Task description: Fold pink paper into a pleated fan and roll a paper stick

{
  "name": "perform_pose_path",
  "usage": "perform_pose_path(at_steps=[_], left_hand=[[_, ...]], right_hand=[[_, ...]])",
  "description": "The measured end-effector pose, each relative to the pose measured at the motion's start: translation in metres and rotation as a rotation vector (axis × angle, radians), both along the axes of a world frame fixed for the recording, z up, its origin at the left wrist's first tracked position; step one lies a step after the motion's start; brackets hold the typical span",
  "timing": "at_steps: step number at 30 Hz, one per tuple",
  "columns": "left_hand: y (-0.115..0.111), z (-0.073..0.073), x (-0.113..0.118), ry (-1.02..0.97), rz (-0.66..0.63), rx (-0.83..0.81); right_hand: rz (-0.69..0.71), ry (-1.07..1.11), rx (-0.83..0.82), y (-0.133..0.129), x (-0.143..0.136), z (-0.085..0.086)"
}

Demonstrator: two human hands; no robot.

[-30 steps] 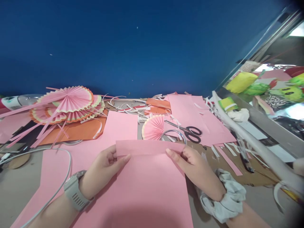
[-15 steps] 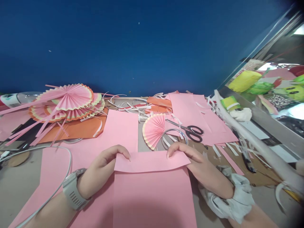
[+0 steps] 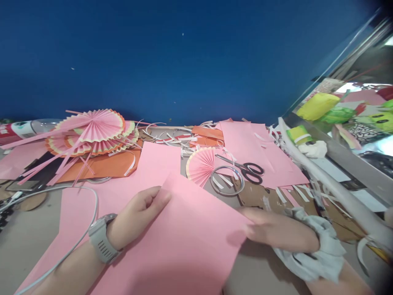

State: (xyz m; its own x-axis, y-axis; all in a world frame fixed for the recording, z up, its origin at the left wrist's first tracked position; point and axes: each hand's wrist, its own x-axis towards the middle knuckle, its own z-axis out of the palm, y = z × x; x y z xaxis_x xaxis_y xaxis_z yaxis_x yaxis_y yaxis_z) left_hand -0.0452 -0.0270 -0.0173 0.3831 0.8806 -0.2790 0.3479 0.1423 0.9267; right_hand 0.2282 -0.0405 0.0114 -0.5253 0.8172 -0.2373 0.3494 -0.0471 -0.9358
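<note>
A sheet of pink paper (image 3: 196,229) is held up in front of me, tilted down to the right. My left hand (image 3: 143,213) pinches its upper left corner between thumb and fingers. At the upper right corner, my right hand (image 3: 273,229) grips the sheet, slightly blurred, with fingers behind it. More pink paper (image 3: 159,157) lies beneath on the table. Beyond the sheet are a pleated pink paper fan (image 3: 201,164), a roll of tape (image 3: 227,182) and black-handled scissors (image 3: 251,170).
Stacked paper rosettes (image 3: 95,129) lie on orange paper (image 3: 101,166) at the left, near a bottle (image 3: 27,129). A white cable (image 3: 95,205) crosses by my left forearm. Pink sheets (image 3: 254,151), paper scraps and a white tube (image 3: 331,192) are at the right. A blue wall (image 3: 184,61) stands behind.
The folded-over strip at the sheet's top edge now appears opened out or turned from view. My right hand has moved right and down, tilting the sheet.
</note>
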Motion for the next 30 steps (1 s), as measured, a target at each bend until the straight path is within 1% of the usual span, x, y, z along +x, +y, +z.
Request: perform_pose_path(at_steps=[1, 2, 3, 5, 8, 10, 12, 14, 18, 21, 25, 30], left_hand=[[0.001, 0.001, 0.0, 0.017, -0.048, 0.002], [0.002, 0.002, 0.0, 0.035, -0.107, 0.005], [0.003, 0.003, 0.0, 0.05, -0.169, 0.014], [0.005, 0.004, 0.002, 0.068, -0.283, 0.045], [0.004, 0.003, 0.006, 0.119, -0.391, 0.13], [0.002, 0.002, 0.008, 0.174, -0.391, 0.208], [0.001, 0.0, 0.008, 0.211, -0.359, 0.268], [0.001, -0.001, 0.008, 0.207, -0.357, 0.286], [-0.001, -0.001, 0.01, 0.19, -0.43, 0.287], [-0.006, -0.002, 0.015, 0.188, -0.475, 0.274], [-0.01, -0.003, 0.022, 0.179, -0.456, 0.286], [-0.011, -0.004, 0.024, 0.172, -0.421, 0.255]], right_hand=[[0.092, 0.067, -0.072, 0.0, 0.001, 0.002], [0.154, 0.111, -0.129, 0.001, 0.0, 0.002], [0.176, 0.129, -0.165, 0.002, -0.003, 0.002], [0.133, 0.112, -0.159, 0.005, -0.014, -0.003], [0.018, 0.044, 0.0, 0.005, -0.037, -0.014], [-0.027, -0.075, 0.126, 0.003, -0.048, -0.022], [-0.064, -0.211, 0.221, 0.002, -0.053, -0.026], [-0.057, -0.271, 0.237, 0.001, -0.054, -0.027], [0.007, -0.197, 0.183, 0.003, -0.052, -0.022], [-0.006, -0.146, 0.193, 0.003, -0.054, -0.023], [-0.032, -0.144, 0.177, 0.0, -0.056, -0.026], [-0.09, -0.119, 0.182, -0.002, -0.055, -0.029]])
